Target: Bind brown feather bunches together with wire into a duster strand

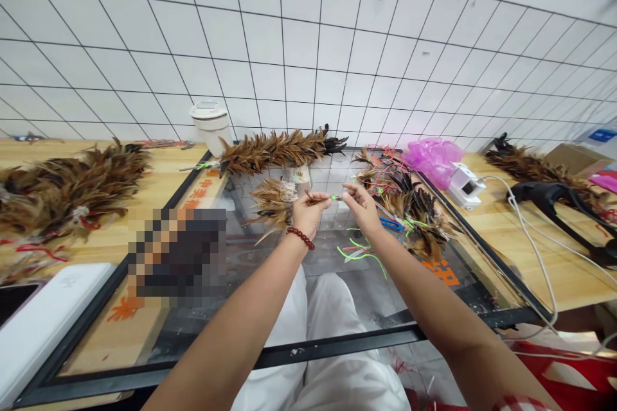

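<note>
My left hand (308, 210), with a red bead bracelet on the wrist, is closed around a small bunch of brown feathers (272, 201) held over the glass table (231, 334). My right hand (360, 204) is pinched on a thin green string (336, 197) that runs to the quill end of the bunch. A long finished strand of brown feathers (274, 151) lies just behind my hands. Loose green and red strings (361, 252) lie on the glass below my right wrist.
A feather heap (62, 189) covers the wooden bench at left; another tangle with strings (409, 202) lies at right. A white cup (211, 123), pink plastic bag (432, 157), white device with cable (465, 185), black tool (554, 196) and a white box (43, 324) stand around.
</note>
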### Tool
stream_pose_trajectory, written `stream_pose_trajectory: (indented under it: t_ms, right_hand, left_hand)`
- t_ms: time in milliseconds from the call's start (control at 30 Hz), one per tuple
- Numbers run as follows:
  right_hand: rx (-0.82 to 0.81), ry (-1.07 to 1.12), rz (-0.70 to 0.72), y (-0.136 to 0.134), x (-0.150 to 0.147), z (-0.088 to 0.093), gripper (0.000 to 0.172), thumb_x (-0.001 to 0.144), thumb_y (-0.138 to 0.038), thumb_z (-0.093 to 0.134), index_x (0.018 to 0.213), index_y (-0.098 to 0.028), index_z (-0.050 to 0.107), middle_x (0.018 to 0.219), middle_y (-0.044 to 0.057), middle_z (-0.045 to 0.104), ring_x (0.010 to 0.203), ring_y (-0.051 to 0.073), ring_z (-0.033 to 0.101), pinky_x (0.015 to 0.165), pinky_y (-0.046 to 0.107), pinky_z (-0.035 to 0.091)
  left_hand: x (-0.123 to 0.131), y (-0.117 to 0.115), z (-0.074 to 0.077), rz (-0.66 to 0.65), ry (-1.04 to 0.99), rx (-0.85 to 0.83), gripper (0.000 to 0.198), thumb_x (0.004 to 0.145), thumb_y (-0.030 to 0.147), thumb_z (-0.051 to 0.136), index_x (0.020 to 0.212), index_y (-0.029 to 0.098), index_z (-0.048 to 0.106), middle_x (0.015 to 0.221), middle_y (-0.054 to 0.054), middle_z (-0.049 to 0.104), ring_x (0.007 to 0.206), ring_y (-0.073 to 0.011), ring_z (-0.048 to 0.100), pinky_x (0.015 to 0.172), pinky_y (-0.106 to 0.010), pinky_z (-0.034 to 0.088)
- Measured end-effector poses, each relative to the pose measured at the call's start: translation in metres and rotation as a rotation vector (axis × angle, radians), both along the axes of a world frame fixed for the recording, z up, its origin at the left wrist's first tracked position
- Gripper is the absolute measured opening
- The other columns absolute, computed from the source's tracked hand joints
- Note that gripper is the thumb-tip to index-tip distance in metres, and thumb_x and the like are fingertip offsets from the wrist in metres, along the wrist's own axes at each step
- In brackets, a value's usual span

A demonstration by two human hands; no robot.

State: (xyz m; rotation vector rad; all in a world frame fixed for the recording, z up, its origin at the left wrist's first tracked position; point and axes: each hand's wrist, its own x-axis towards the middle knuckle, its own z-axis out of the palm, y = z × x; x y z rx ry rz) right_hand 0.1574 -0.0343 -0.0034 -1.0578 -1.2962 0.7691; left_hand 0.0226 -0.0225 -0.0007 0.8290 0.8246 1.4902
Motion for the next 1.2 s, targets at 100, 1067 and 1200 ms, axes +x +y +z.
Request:
stream_pose_trajectory:
  t_ms: [100, 1067, 1200]
  right_hand:
    - [-0.090, 0.018, 0.043, 0.000, -0.003, 0.000, 0.032, 0.065, -0.047, 0.070, 0.080, -0.020, 0.062, 0.069, 0.000, 0.059, 0.065, 0.013, 0.049, 0.064, 0.027, 0.040]
    - [-0.089, 0.182, 0.090, -0.004, -0.006, 0.003, 0.014, 0.070, -0.032, 0.063, 0.069, -0.019, 0.057, 0.062, -0.004, 0.048, 0.056, 0.009, 0.040, 0.058, 0.024, 0.033]
    - [0.053, -0.149, 0.099, -0.012, -0.012, 0.012, 0.009, 0.071, -0.026, 0.061, 0.065, -0.019, 0.059, 0.062, -0.002, 0.050, 0.060, 0.011, 0.042, 0.061, 0.025, 0.034]
  left_hand:
    - [-0.001, -0.001, 0.002, -0.011, -0.026, 0.038, 0.039, 0.040, 0.014, 0.082, 0.075, 0.015, 0.065, 0.077, -0.002, 0.067, 0.071, -0.0111, 0.060, 0.068, -0.024, 0.049]
    - [0.002, -0.004, 0.004, -0.087, 0.102, -0.097, 0.033, 0.054, 0.032, 0.080, 0.069, 0.012, 0.058, 0.055, 0.001, 0.057, 0.043, -0.0087, 0.052, 0.041, -0.022, 0.045]
    - [0.003, -0.001, 0.002, 0.060, 0.076, -0.088, 0.030, 0.053, 0.025, 0.080, 0.068, 0.012, 0.057, 0.055, 0.001, 0.058, 0.043, -0.0095, 0.053, 0.043, -0.023, 0.047]
